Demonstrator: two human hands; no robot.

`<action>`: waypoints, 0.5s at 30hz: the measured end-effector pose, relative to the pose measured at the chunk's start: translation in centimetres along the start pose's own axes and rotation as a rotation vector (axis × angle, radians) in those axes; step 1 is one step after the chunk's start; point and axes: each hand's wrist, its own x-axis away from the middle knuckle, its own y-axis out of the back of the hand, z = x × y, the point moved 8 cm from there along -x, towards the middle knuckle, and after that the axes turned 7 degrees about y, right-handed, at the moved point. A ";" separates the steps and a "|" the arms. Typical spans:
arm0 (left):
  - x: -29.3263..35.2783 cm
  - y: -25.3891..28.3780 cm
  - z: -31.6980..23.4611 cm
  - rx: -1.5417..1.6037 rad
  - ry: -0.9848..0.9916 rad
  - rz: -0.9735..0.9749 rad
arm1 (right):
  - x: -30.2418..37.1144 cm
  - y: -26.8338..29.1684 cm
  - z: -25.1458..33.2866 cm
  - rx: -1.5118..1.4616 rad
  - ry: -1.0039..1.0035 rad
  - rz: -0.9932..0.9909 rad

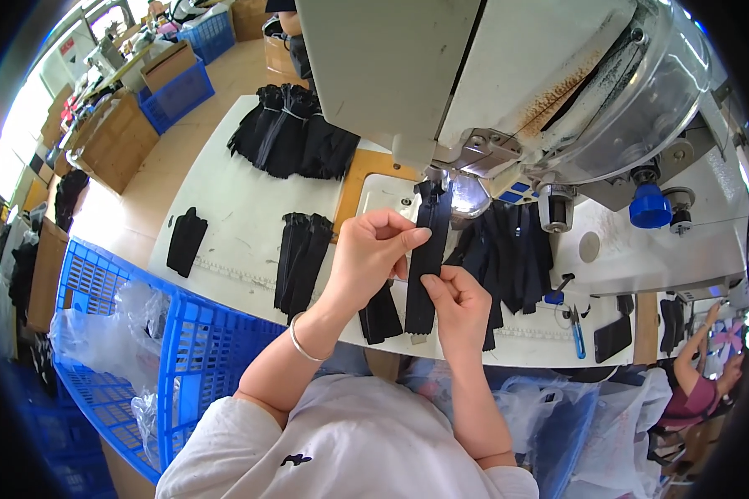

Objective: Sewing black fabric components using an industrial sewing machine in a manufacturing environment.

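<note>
A black zipper (419,308) runs lengthwise in front of me, its far end up by the needle area of a sewing machine (391,75). My left hand (370,249) pinches it between thumb and fingers near its upper part. Lower down, my right hand (459,308) grips its right edge, thumb on top. More black zippers (380,316) lie partly hidden behind my left wrist. A stack of black zippers (302,258) is left of that wrist. Dark zippers (516,249) spread out just right of my right hand.
Tied black bundles (291,137) and a small black pile (187,241) lie on the white table (225,208). Blue-handled snips (577,333) and a black phone-like object (613,338) sit at right. A blue crate (212,358) with plastic bags adjoins the table. Another person (695,391) is far right.
</note>
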 end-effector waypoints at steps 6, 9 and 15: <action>-0.1 -0.4 0.4 0.079 0.035 0.032 | 0.4 0.2 1.5 0.130 0.076 -0.090; -0.1 -0.6 0.6 0.102 0.058 0.083 | 0.7 0.3 1.7 0.104 0.102 -0.107; -0.6 -0.8 0.7 0.173 0.099 0.145 | 0.3 0.1 2.2 0.130 0.167 -0.076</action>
